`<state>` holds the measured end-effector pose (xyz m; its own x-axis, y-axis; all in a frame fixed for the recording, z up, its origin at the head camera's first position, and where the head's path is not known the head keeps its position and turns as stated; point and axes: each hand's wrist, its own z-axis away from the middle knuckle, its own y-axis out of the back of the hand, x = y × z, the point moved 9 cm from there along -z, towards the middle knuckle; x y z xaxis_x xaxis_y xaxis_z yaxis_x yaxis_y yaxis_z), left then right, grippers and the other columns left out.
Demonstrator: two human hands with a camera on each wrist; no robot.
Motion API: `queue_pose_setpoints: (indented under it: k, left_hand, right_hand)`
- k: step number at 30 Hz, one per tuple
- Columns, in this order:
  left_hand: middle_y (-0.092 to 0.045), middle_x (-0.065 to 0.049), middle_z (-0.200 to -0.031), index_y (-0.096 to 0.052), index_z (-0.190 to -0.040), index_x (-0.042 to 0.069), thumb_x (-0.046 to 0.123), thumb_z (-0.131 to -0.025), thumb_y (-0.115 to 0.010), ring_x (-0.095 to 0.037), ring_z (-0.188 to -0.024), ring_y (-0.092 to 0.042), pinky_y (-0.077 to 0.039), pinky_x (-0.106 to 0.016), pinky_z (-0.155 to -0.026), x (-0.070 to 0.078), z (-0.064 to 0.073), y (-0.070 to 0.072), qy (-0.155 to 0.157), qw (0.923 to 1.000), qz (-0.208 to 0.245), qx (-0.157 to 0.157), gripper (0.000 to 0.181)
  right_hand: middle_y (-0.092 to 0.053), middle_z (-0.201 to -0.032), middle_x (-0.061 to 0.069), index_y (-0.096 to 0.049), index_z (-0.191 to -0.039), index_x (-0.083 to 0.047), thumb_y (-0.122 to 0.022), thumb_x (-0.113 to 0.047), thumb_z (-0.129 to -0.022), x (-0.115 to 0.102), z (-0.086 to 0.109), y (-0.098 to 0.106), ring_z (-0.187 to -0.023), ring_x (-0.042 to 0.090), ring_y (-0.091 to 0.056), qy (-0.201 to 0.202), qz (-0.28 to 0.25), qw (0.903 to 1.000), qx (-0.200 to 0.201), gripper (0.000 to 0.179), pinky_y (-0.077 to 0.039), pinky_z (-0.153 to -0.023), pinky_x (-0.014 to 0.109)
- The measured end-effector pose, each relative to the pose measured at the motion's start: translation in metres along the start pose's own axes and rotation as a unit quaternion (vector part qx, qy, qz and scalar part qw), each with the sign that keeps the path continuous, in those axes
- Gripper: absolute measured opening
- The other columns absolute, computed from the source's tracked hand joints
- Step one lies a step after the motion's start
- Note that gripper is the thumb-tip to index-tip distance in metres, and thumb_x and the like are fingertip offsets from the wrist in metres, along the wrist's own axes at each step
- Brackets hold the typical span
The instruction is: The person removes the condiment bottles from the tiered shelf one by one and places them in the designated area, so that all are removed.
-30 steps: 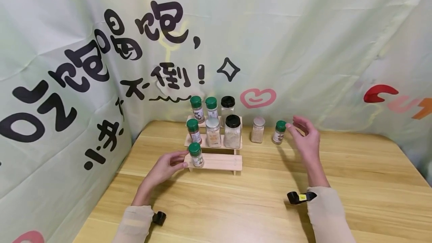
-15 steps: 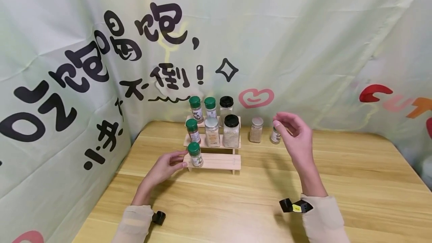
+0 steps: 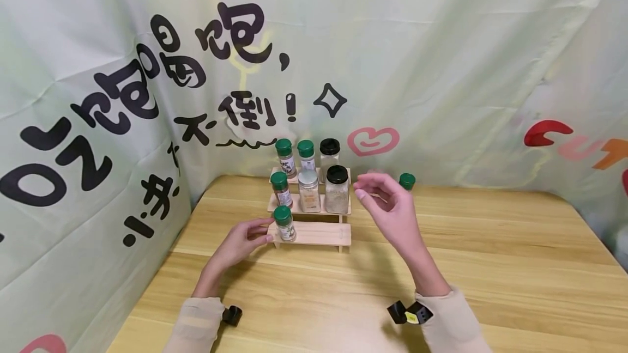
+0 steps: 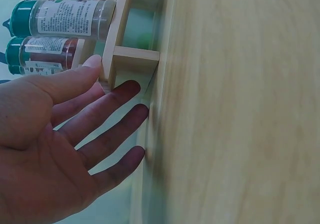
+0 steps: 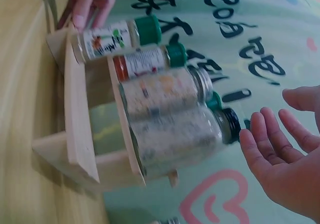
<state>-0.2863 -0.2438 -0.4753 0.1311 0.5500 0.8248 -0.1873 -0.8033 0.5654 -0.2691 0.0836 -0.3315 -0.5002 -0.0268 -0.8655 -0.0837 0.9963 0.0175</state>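
Observation:
At the left end of the wooden spice rack (image 3: 319,233), my left hand (image 3: 240,244) holds the lowest step between thumb and index finger; its other fingers (image 4: 115,134) spread loosely. A green-capped spice bottle (image 3: 285,225) stands on that step beside it. My right hand (image 3: 390,208) hovers with nothing between its fingers, right of the large black-lidded jar (image 3: 337,192) on the middle step. Also on this step stand a silver-lidded jar (image 3: 309,194) and a green-capped bottle with red contents (image 3: 282,192). Another silver-lidded jar is mostly hidden behind my right hand.
On the top step are two green-capped bottles (image 3: 284,158) and a black-lidded jar (image 3: 330,156). Behind my right hand, a green-capped bottle (image 3: 406,181) stands partly hidden on the table (image 3: 500,255). A printed curtain (image 3: 441,70) hangs along the back and left.
My right hand has moved left, away from the loose green-capped bottle and across the loose silver-lidded jar, which it now covers. The left hand stays at the rack's end.

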Motion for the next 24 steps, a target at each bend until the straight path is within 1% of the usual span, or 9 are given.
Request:
queue_pose_setpoints:
  k: [5,7,11,14,16,17,20,23,24]
  left_hand:
    - [-0.063,-0.019,-0.137,-0.060,-0.140,0.001,0.013,-0.096,-0.074,-0.033,-0.120,-0.065,-0.055,-0.044,-0.101,0.000,0.000,0.001,0.003,1.0000,0.006,0.001,0.047]
    - [-0.063,-0.019,-0.137,-0.060,-0.140,0.001,0.013,-0.096,-0.074,-0.034,-0.120,-0.065,-0.055,-0.043,-0.101,0.000,0.000,0.001,0.003,1.0000,0.009,0.000,0.047]
    - [-0.062,-0.020,-0.138,-0.060,-0.140,0.001,0.014,-0.096,-0.074,-0.034,-0.121,-0.065,-0.055,-0.043,-0.101,0.000,0.000,0.000,0.003,1.0000,0.009,0.000,0.047]
    - [-0.062,-0.019,-0.139,-0.060,-0.140,0.001,0.014,-0.096,-0.074,-0.034,-0.121,-0.065,-0.055,-0.043,-0.101,0.000,-0.001,0.001,0.004,1.0000,0.008,0.001,0.047]
    - [-0.063,-0.019,-0.139,-0.060,-0.140,0.001,0.013,-0.096,-0.074,-0.033,-0.121,-0.065,-0.055,-0.042,-0.100,0.000,-0.001,0.000,0.004,1.0000,0.007,0.001,0.047]
    - [-0.062,-0.019,-0.139,-0.060,-0.140,0.001,0.013,-0.096,-0.074,-0.033,-0.121,-0.065,-0.055,-0.042,-0.100,0.000,-0.001,0.000,0.004,1.0000,0.007,0.000,0.047]
    - [-0.062,-0.019,-0.139,-0.060,-0.140,0.001,0.013,-0.096,-0.074,-0.033,-0.121,-0.065,-0.055,-0.042,-0.100,-0.001,-0.001,0.000,0.002,1.0000,0.008,-0.001,0.047]
    - [-0.062,-0.020,-0.139,-0.060,-0.140,0.000,0.013,-0.096,-0.074,-0.034,-0.121,-0.065,-0.055,-0.043,-0.101,-0.001,-0.001,-0.001,-0.001,0.9999,0.011,-0.001,0.047]
    - [-0.062,-0.020,-0.138,-0.060,-0.140,0.000,0.014,-0.096,-0.074,-0.034,-0.121,-0.065,-0.054,-0.044,-0.101,-0.001,-0.002,-0.001,-0.003,0.9999,0.011,-0.001,0.047]
  right_hand:
    - [-0.069,-0.114,0.016,-0.066,-0.119,0.005,-0.071,0.000,-0.096,0.001,0.007,-0.028,-0.103,0.024,-0.067,0.001,0.008,0.9990,-0.044,0.024,-0.059,-0.093,0.030]
    - [-0.069,-0.114,0.014,-0.066,-0.120,0.001,-0.072,-0.001,-0.095,0.000,0.011,-0.039,-0.105,0.025,-0.067,0.002,0.017,0.9979,-0.062,0.026,-0.058,-0.095,0.032]
    - [-0.069,-0.118,0.014,-0.066,-0.125,-0.002,-0.075,-0.005,-0.095,0.006,0.015,-0.060,-0.110,0.028,-0.066,-0.004,0.024,0.9959,-0.087,0.031,-0.057,-0.097,0.033]
    - [-0.068,-0.123,0.015,-0.065,-0.128,-0.002,-0.076,-0.008,-0.094,0.014,0.017,-0.076,-0.115,0.034,-0.065,-0.015,0.025,0.9941,-0.105,0.036,-0.056,-0.100,0.034]
    - [-0.068,-0.124,0.013,-0.065,-0.130,-0.002,-0.077,-0.008,-0.093,0.021,0.018,-0.088,-0.118,0.037,-0.064,-0.024,0.025,0.9927,-0.115,0.039,-0.055,-0.101,0.034]
    - [-0.068,-0.125,0.014,-0.064,-0.130,-0.002,-0.078,-0.007,-0.092,0.024,0.019,-0.093,-0.118,0.038,-0.064,-0.028,0.024,0.9924,-0.117,0.041,-0.055,-0.101,0.035]
    - [-0.067,-0.127,0.015,-0.064,-0.130,-0.003,-0.079,-0.005,-0.090,0.033,0.020,-0.105,-0.120,0.037,-0.063,-0.044,0.020,0.9913,-0.123,0.043,-0.054,-0.103,0.037]
    - [-0.063,-0.130,0.020,-0.063,-0.131,-0.001,-0.080,-0.004,-0.089,0.040,0.020,-0.117,-0.122,0.038,-0.062,-0.053,0.012,0.9902,-0.129,0.045,-0.052,-0.105,0.038]
    - [-0.063,-0.131,0.019,-0.063,-0.131,0.000,-0.080,-0.003,-0.089,0.042,0.020,-0.120,-0.121,0.038,-0.062,-0.055,0.011,0.9901,-0.129,0.045,-0.052,-0.105,0.038]
